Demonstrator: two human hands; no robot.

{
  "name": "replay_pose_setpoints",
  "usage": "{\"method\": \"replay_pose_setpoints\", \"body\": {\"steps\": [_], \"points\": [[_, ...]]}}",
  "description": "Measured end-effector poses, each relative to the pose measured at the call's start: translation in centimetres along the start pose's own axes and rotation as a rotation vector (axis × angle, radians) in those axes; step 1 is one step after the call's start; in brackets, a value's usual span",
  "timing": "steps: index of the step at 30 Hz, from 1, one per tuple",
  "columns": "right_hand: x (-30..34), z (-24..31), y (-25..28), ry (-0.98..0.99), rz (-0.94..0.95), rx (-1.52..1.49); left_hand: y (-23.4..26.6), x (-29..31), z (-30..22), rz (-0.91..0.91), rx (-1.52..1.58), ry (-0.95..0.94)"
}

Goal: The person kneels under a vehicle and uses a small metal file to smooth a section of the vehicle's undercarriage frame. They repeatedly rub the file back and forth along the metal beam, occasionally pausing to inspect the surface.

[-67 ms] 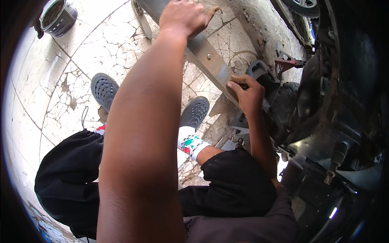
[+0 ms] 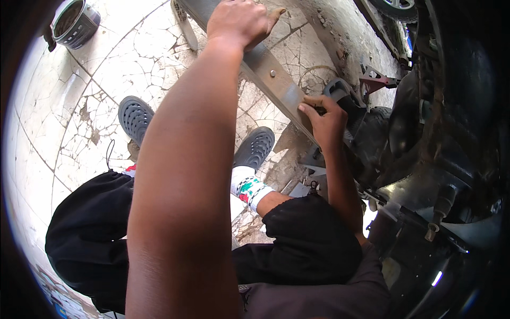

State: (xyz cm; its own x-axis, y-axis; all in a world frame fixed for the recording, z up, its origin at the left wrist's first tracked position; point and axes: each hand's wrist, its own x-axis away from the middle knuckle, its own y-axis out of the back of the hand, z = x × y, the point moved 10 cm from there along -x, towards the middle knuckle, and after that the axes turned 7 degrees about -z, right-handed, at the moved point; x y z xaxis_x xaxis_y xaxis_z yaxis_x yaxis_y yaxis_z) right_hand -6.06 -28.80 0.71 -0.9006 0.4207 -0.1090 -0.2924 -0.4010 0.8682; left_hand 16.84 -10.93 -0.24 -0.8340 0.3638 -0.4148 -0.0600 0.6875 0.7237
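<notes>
A long, flat grey metal bar with a round bolt head on its face runs diagonally from the top toward the middle right. My left hand is closed over its upper part, thumb sticking out to the right; the undersides of the fingers are hidden. Lower down, my right hand pinches the bar near its visible lower end with curled fingers and thumb. My left forearm fills the centre of the view and covers part of the floor.
Cracked white tile floor lies below, with my grey clogs on it. A dark bucket stands at the upper left. Dark vehicle parts crowd the right side. A red bracket and a wheel are at the upper right.
</notes>
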Motion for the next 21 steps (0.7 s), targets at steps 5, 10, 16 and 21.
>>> {"method": "replay_pose_setpoints", "body": {"steps": [5,10,16,21], "points": [[-0.8,-0.6,0.7,0.011,-0.121,0.049,0.0,-0.1,-0.3,-0.043,0.032,-0.025],[1.0,1.0,-0.2,0.015,-0.089,-0.051,0.2,-0.1,-0.1,-0.084,0.036,-0.023],[-0.2,1.1,-0.2,0.064,-0.057,-0.001,0.2,-0.5,-0.1,-0.081,0.029,-0.052],[-1.8,-0.5,0.5,0.038,-0.100,0.042,0.3,-0.4,0.1,-0.110,0.032,-0.042]]}}
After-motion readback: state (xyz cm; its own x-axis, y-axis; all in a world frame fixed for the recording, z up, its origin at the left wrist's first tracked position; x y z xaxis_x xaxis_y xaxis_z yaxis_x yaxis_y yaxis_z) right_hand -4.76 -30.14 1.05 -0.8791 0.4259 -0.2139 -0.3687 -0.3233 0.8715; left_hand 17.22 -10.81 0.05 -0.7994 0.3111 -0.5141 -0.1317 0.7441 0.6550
